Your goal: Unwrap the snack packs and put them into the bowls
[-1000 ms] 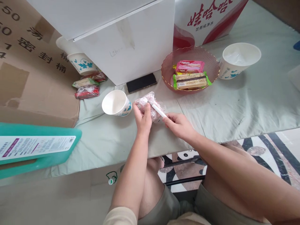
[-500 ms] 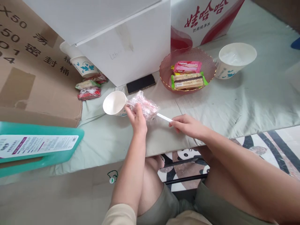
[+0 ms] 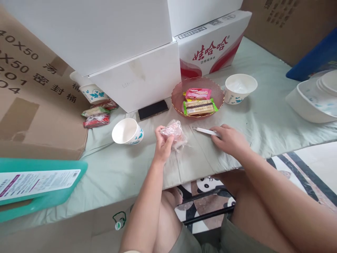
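Note:
My left hand (image 3: 163,144) is closed around a crinkled, clear plastic-wrapped packet (image 3: 173,134) with pinkish contents, held over the table. What exactly is inside cannot be made out. In my right hand (image 3: 230,140) is the rear end of a slim white utility knife (image 3: 206,131); its metallic tip points left towards the packet, low at the cloth and apart from the packet. Left of my left hand stands a white paper cup (image 3: 125,131) with blue leaf prints. Beyond both hands, a pink ribbed bowl (image 3: 177,104) holds several wrapped wafer snacks (image 3: 200,106).
A black phone (image 3: 153,109) lies before stacked white boxes (image 3: 155,75). Another paper cup (image 3: 239,92) with clear plastic inside stands right of the bowl. Snack packets (image 3: 96,120) lie by a cardboard box (image 3: 39,116). A green container (image 3: 63,189) is at left, white tubs (image 3: 305,102) at right.
The knife tip, at the packet before, has drawn away to the right with my right hand and lowered to the cloth. My left hand has moved the packet away from the cup. The view has shifted.

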### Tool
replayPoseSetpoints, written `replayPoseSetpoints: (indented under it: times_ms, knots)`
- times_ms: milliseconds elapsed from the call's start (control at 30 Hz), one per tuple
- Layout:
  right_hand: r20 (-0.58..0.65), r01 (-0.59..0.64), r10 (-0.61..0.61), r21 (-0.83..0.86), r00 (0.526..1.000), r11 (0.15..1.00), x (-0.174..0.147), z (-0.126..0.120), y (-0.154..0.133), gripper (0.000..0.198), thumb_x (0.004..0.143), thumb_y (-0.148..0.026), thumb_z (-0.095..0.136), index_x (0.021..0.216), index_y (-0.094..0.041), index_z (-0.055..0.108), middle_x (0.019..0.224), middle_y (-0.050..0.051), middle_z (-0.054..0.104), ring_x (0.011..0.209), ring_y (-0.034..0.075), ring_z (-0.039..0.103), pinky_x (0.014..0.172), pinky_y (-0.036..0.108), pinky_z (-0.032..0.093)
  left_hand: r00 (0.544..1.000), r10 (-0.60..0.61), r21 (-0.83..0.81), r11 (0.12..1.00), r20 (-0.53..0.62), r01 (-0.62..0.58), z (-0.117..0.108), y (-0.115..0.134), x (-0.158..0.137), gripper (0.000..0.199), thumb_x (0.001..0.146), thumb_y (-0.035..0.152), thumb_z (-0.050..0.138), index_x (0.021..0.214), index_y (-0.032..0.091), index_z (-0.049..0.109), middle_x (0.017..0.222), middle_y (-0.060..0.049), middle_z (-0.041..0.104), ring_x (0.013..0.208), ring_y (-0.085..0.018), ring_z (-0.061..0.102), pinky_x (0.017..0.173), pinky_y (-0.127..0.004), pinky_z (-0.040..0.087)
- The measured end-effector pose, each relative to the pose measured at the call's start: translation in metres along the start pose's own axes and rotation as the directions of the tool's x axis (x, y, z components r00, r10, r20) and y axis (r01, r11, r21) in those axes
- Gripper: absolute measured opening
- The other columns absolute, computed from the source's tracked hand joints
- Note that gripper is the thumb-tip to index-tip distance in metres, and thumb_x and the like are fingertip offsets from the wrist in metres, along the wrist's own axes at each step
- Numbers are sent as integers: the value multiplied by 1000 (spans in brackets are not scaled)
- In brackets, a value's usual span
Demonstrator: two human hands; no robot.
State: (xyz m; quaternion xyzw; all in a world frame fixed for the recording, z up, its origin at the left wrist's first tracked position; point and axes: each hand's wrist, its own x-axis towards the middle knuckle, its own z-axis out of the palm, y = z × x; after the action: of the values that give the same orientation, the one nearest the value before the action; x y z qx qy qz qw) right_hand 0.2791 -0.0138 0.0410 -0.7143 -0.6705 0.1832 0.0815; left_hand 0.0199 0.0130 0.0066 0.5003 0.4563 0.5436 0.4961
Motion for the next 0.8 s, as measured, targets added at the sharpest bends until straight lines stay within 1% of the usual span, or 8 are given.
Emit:
replayPoseSetpoints:
  times_ms: [100, 200, 267, 367, 467, 567, 667, 800]
  knots:
    - [-120, 26, -32, -50, 992, 998, 2, 5, 2, 42, 92, -31, 47, 127, -21, 70, 116, 16, 68, 100, 35, 65, 71, 42, 48, 992, 22, 104, 995, -128, -9, -8, 2, 2, 48, 76, 50, 75, 106, 25, 45, 93, 1, 58, 80, -12, 60, 74, -24, 50]
    - [-304, 85, -96, -49, 948, 995, 2, 11, -2, 40, 89, -26, 51, 123, -19, 70, 120, 17, 67, 112, 39, 61, 87, 51, 50, 959, -49, 198, 974, -279, 108, -16, 6, 4, 47, 78, 40, 71, 115, 26, 46, 100, -2, 59, 77, -12, 61, 69, -24, 50]
    - [-370, 212, -185, 35, 910, 977, 1, 12, -8, 36, 89, -24, 51, 120, -20, 69, 119, 15, 66, 113, 35, 61, 94, 51, 50, 939, -125, 232, 951, -322, 206, -18, 10, 3, 53, 79, 36, 70, 124, 28, 42, 111, -4, 59, 70, -11, 60, 64, -25, 51]
    - [-410, 445, -337, 201, 847, 873, -4, 12, -22, 32, 90, -24, 49, 118, -23, 65, 118, 12, 66, 113, 29, 63, 98, 46, 51, 947, -141, 376, 893, -288, 247, -20, 16, -3, 53, 83, 40, 66, 130, 29, 44, 107, -4, 61, 66, -12, 60, 64, -28, 50]
    - [-431, 586, -448, 268, 783, 765, -10, 13, -35, 30, 91, -31, 53, 120, -24, 61, 119, 12, 66, 112, 29, 63, 98, 46, 51, 976, 9, 558, 822, -217, 117, -23, 20, -9, 50, 82, 44, 67, 125, 25, 52, 106, -6, 64, 92, -21, 65, 83, -34, 51]
    - [-382, 628, -521, 248, 763, 737, -13, 20, -43, 38, 89, -38, 61, 123, -23, 59, 121, 13, 67, 111, 30, 64, 95, 46, 50, 988, 106, 656, 755, -114, -5, -25, 19, -11, 46, 75, 40, 73, 115, 23, 60, 116, -10, 65, 109, -25, 62, 95, -38, 48]
    - [-320, 614, -544, 185, 776, 767, -11, 27, -46, 19, 90, -27, 56, 107, -23, 65, 100, 9, 73, 96, 28, 66, 85, 42, 49, 991, 69, 631, 775, -118, 21, -28, 18, -9, 25, 76, 33, 70, 97, 22, 64, 101, -6, 68, 92, -21, 64, 84, -32, 50]
    - [-400, 593, -498, 158, 770, 789, -4, 25, -38, 15, 87, -15, 52, 84, -23, 64, 83, 6, 70, 84, 24, 64, 79, 38, 45, 959, -51, 384, 909, -280, 161, -35, 17, -7, 11, 77, 31, 63, 80, 20, 61, 78, 0, 64, 65, -13, 58, 60, -24, 45]
